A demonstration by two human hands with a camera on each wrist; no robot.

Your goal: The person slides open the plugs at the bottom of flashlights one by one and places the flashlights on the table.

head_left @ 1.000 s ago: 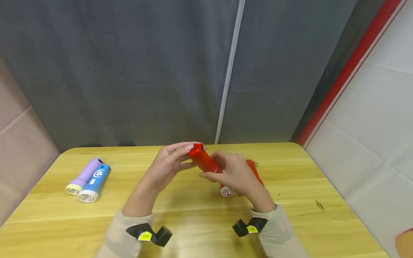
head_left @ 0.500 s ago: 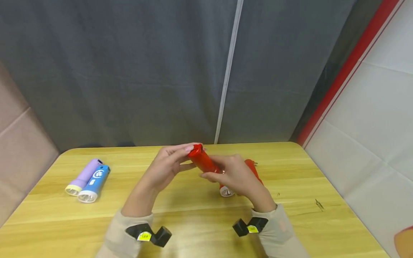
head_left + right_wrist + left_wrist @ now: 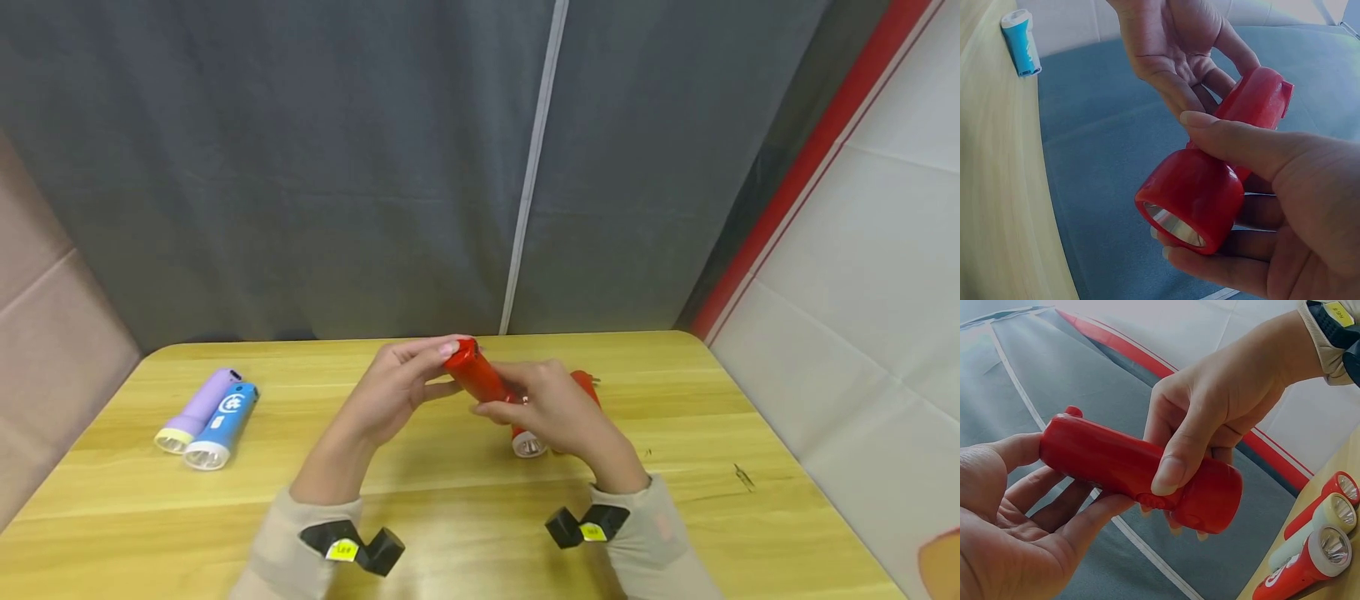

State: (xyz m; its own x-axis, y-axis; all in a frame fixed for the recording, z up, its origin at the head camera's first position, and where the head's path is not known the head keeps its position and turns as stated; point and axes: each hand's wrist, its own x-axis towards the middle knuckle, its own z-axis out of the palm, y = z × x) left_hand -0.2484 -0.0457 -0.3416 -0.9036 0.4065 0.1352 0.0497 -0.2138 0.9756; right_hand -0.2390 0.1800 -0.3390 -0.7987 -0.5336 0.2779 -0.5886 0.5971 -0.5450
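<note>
Both hands hold a red flashlight [image 3: 477, 372] up above the table. My right hand [image 3: 543, 404] grips it just behind the wide head, thumb on one side and fingers on the other. In the right wrist view, the flashlight's lens end [image 3: 1179, 222] faces down toward the camera. My left hand [image 3: 397, 383] pinches the tail end, its thumb on top near the end in the head view. A small red nub [image 3: 1073, 411] sticks out at the tail in the left wrist view. The fingers of the left hand behind the barrel are partly hidden.
A purple flashlight [image 3: 201, 406] and a blue flashlight [image 3: 223, 425] lie side by side on the table's left. Behind the right hand lie a red flashlight with a white rim [image 3: 1297, 569], a pale green one [image 3: 1310, 534] and another red one [image 3: 1310, 512]. A grey curtain [image 3: 300, 167] hangs behind.
Both hands and the red flashlight have shifted slightly to the right. The grip looks the same, and the flashlights on the table lie as before.
</note>
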